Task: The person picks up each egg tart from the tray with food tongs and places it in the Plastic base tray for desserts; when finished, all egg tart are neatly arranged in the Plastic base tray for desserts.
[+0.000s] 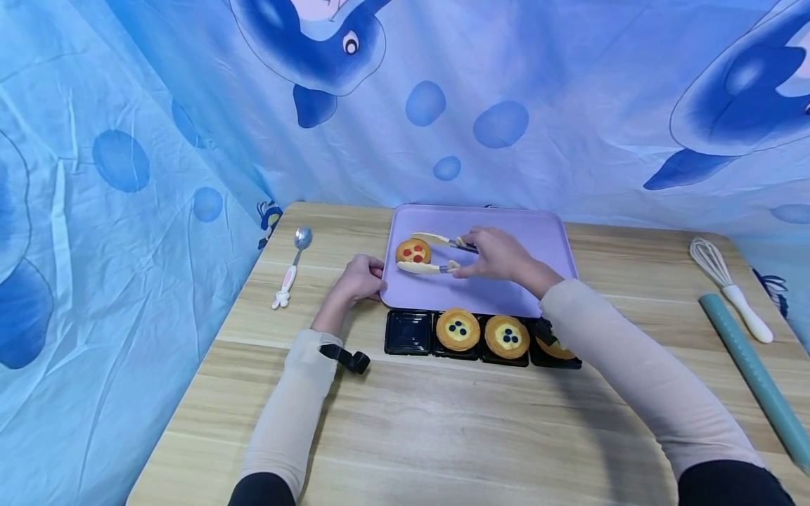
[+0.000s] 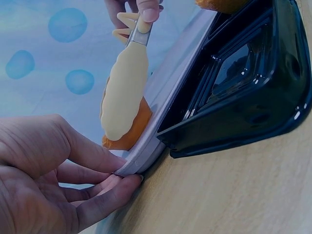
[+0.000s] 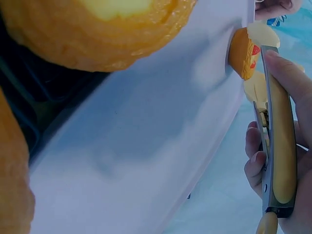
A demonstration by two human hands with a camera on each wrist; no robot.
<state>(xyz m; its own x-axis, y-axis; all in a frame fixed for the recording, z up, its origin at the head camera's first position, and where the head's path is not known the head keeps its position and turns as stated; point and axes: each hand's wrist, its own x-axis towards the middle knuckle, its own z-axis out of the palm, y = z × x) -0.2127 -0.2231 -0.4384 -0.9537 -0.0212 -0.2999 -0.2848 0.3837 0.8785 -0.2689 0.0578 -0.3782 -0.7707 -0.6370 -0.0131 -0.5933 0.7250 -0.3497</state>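
Note:
My right hand [image 1: 500, 254] grips a pair of cream-and-metal tongs [image 3: 282, 141] over the purple tray [image 1: 506, 281]. The two tong tips lie on either side of an egg tart with red toppings [image 1: 413, 251], at the tray's left end. In the left wrist view a tong tip [image 2: 124, 92] covers much of that tart [image 2: 139, 126]. With thumb and fingers, my left hand [image 1: 362, 277] pinches the tray's left rim [image 2: 141, 163]. Just in front of the tray stands a row of black square holders [image 1: 408, 332]; the leftmost holds nothing, the others carry tarts with blue toppings [image 1: 458, 329].
A spoon with a rabbit handle [image 1: 287, 277] lies at the left of the wooden table [image 1: 443, 429]. On the right are a whisk [image 1: 734, 292] and a teal rolling stick [image 1: 753, 372]. A blue printed curtain [image 1: 557, 91] hangs behind.

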